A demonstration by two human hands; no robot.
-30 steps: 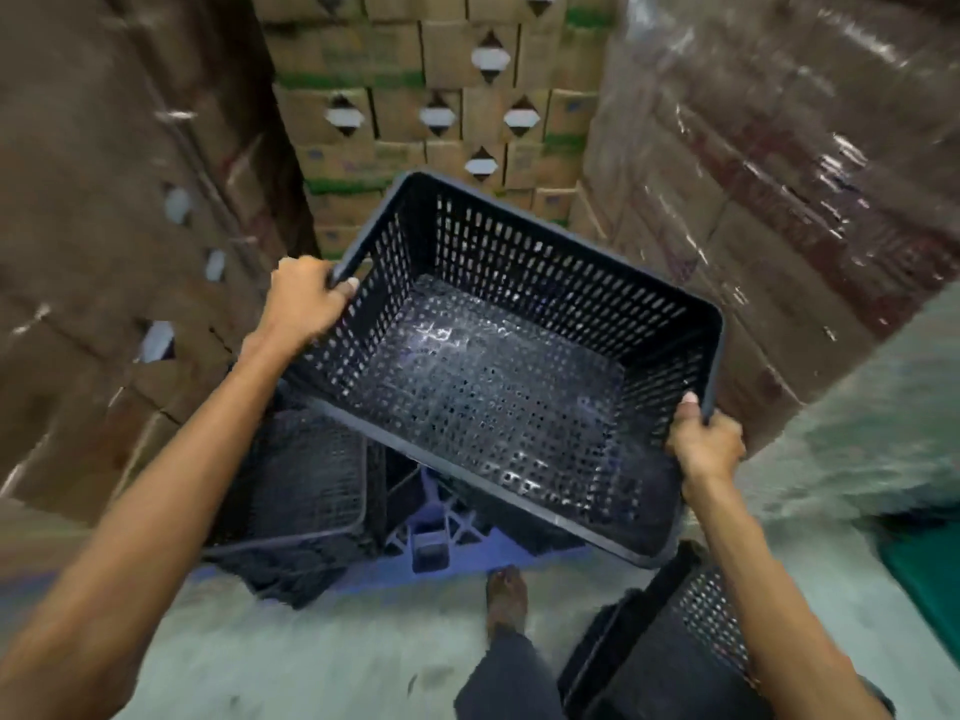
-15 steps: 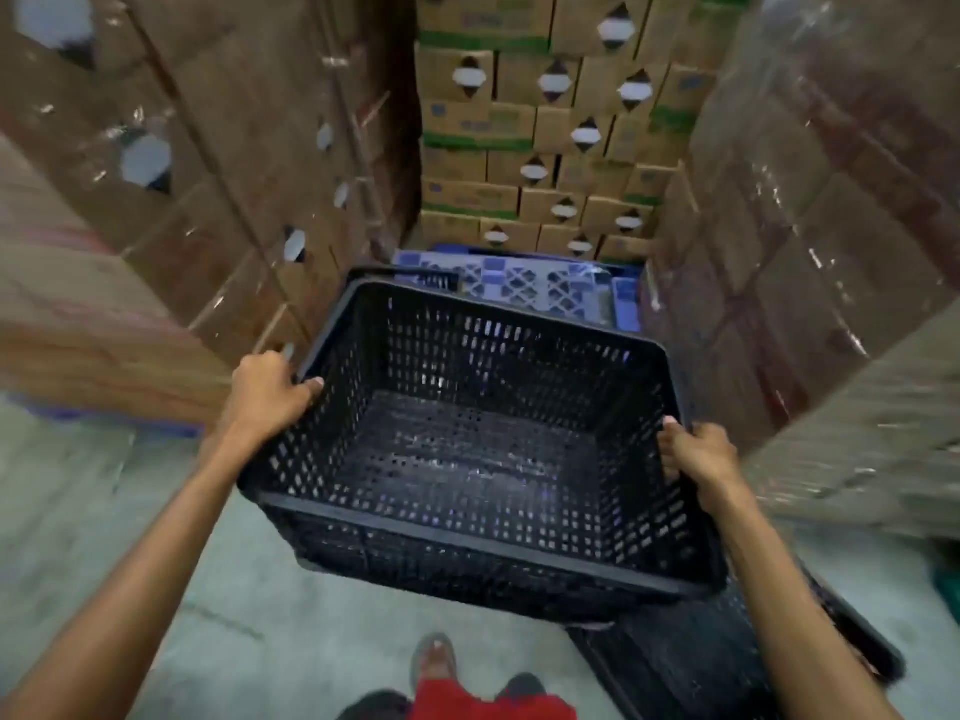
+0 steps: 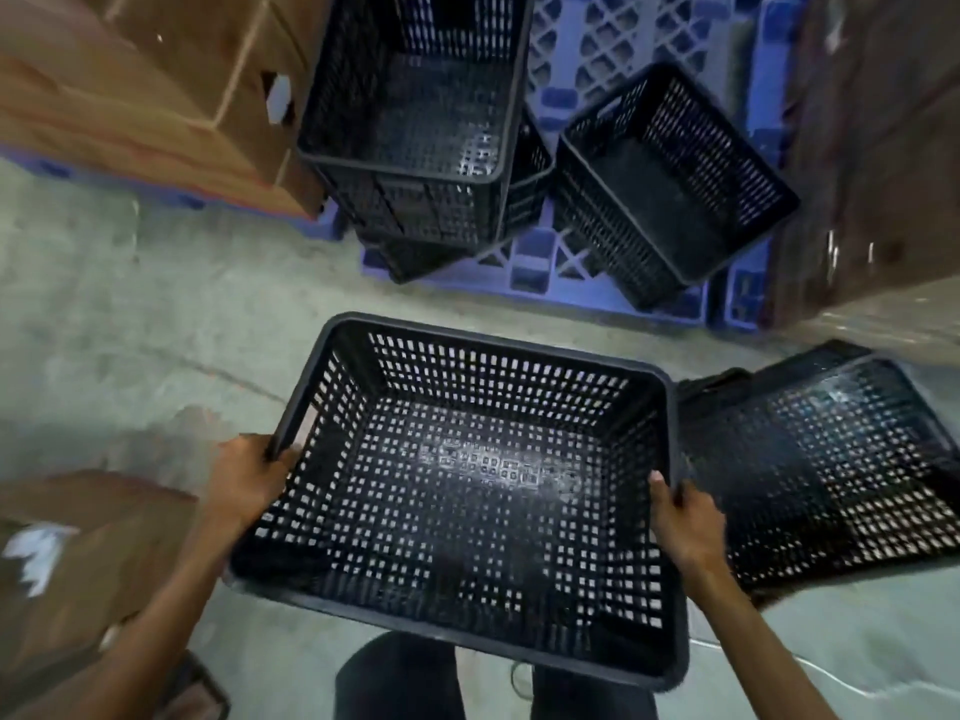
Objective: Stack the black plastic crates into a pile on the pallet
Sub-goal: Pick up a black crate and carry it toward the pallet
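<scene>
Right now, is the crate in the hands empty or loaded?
Empty. The held crate shows its bare perforated floor, with the left hand and right hand gripping its rims.

A pale concrete floor [image 3: 156,324] carries a blue plastic pallet [image 3: 587,54], with cardboard boxes [image 3: 130,96] standing beside it at the left and wrapped boxes [image 3: 883,148] at the right. On the pallet sit a pile of black crates [image 3: 415,111] (its lower ones askew) and a tilted single crate [image 3: 675,184] just beside it. Another black crate [image 3: 841,475] lies on the floor, near the pallet's front edge.
</scene>
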